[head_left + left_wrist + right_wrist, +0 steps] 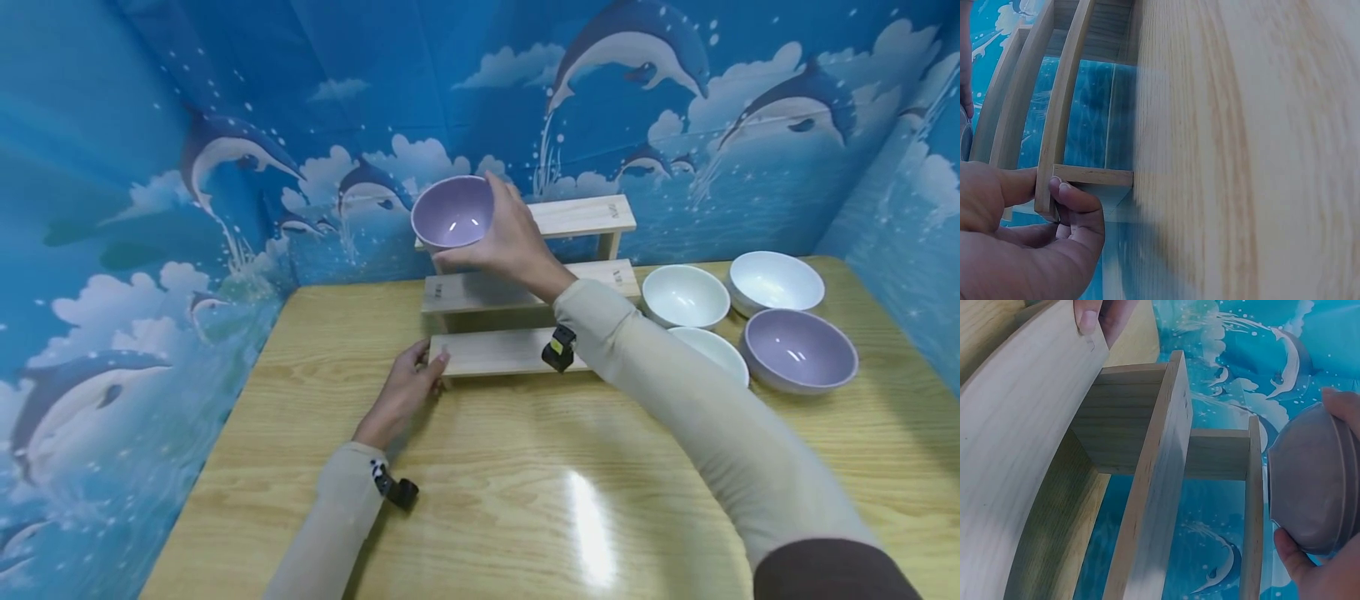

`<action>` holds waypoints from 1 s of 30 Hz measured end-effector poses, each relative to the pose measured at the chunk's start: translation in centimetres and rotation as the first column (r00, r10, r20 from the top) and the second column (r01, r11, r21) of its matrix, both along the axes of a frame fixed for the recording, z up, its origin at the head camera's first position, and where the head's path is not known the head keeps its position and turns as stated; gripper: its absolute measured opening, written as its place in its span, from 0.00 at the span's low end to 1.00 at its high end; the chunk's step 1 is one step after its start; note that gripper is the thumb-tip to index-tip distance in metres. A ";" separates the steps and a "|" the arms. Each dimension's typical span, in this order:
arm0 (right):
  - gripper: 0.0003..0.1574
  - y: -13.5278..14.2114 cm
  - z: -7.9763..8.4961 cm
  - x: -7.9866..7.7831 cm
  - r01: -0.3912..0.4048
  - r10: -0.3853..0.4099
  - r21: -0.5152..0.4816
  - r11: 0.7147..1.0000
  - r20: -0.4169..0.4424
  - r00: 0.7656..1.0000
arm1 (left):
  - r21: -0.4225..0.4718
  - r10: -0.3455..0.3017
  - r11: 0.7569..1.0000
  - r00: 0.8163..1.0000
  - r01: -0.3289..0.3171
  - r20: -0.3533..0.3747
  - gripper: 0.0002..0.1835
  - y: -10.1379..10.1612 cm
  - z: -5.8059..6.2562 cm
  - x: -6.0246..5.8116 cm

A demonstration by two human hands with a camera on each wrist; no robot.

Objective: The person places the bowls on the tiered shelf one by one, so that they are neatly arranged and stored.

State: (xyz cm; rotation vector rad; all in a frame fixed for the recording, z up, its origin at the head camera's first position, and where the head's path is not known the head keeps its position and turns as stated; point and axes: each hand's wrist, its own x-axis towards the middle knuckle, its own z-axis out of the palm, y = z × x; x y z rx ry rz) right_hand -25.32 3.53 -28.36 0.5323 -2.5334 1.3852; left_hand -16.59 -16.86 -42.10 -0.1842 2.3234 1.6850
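Dolphin-printed cloth (450, 100) hangs behind a wood-grain table (480, 492) and three-tier wooden stand (480, 291), boards running left-right. Right of the stand sit four bowls (798, 354), three pale. Over the stand's top tier (581, 216), left end, contact unclear, the right hand (513, 237) grips a lavender bowl (452, 215) leftward of the palm; the left hand (405, 386) pinches the lowest tier's (502, 352) left end.

The right hand (506, 237) is raised at upper centre, curved in a wide grip; the right arm (690, 417) is stretched from lower right. The left hand (405, 379) is held lower, left of centre, pinched; the left arm (333, 517) is angled from the bottom edge.
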 end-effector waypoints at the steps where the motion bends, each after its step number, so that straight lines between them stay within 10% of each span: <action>1: 0.83 0.0 0.0 -0.1 0.001 -0.001 -0.005 1.000 0.001 1.000 | 0.003 0.002 1.000 1.000 -0.002 -0.001 0.34 0.0 0.0 0.0; 30: 0.83 -0.8 -0.5 -1.7 0.065 -0.062 -0.045 0.997 0.066 0.996 | 0.004 0.016 1.000 1.000 -0.016 -0.006 0.26 0.2 0.0 0.0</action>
